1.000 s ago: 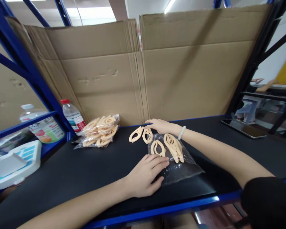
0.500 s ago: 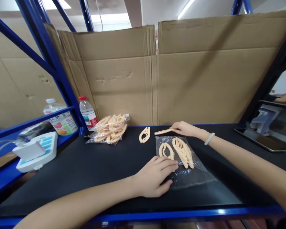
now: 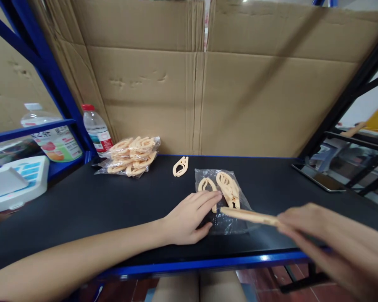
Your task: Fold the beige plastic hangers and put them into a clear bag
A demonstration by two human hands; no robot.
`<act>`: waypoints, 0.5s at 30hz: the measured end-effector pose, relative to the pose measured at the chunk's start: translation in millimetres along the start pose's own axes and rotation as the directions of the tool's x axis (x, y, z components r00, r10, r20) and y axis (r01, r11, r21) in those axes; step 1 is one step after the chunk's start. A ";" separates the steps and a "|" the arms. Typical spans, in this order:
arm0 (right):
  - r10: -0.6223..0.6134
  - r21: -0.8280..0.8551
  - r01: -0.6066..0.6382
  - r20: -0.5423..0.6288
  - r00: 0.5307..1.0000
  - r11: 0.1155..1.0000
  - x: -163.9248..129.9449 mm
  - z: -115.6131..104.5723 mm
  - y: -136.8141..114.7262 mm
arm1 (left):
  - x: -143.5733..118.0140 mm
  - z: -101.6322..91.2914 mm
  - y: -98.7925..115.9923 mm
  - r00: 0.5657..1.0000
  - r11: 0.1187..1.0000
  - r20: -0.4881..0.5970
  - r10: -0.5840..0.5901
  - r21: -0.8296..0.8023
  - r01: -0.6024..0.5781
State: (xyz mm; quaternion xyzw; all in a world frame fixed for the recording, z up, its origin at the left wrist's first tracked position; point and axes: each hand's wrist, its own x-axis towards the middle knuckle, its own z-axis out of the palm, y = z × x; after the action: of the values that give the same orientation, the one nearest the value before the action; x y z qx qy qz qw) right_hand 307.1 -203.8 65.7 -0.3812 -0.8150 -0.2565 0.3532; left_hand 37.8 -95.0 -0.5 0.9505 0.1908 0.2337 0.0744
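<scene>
My left hand (image 3: 192,218) lies with its fingers stretched over a clear plastic bag (image 3: 231,227) on the black tabletop. Inside the bag are several peach folding hangers (image 3: 229,191), partly covered by my fingers on the left side. Between the fingers of my right hand (image 3: 318,230), blurred by motion, is one more folding hanger (image 3: 250,215), seen edge-on. Its tip points left, over the near part of the bag. A single loose folding hanger (image 3: 185,165) rests farther back on the table.
Filled bags of hangers (image 3: 134,156) are stacked at the back left, beside a red-capped bottle (image 3: 97,131). A larger bottle (image 3: 55,138) and a white device with blue keys (image 3: 31,176) stand farther left. A dark tablet (image 3: 318,178) lies at right; cardboard (image 3: 255,96) walls the back.
My right hand has brought the hanger from the back of the table toward me, to the bag's near right side. My left hand stays on the bag. The view has tilted downward.
</scene>
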 end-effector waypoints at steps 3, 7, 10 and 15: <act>-0.226 -0.012 0.227 0.049 0.973 0.974 -6.2 15.4 -20.4 | -0.1 0.4 0.1 1.000 1.000 -0.008 0.004 0.003 -0.004; -0.298 -0.039 0.301 0.075 0.952 0.953 7.5 68.1 -28.9 | -0.4 1.0 0.4 1.000 1.000 -0.018 0.008 0.012 -0.008; -0.261 0.076 0.251 0.190 0.946 0.965 18.9 93.3 -26.1 | -0.8 1.5 0.4 0.999 1.000 -0.027 0.016 0.021 -0.016; -0.159 0.408 0.068 0.193 0.968 0.910 47.1 91.7 0.7 | -0.2 0.1 2.0 1.000 0.999 -0.004 -0.007 0.051 0.007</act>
State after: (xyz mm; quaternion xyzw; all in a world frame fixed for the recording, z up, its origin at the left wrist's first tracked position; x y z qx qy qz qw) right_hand 251.1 -119.6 45.4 -0.2792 -0.9053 -0.0613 0.3142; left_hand 38.3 -96.9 -0.2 0.9510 0.2001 0.2301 0.0508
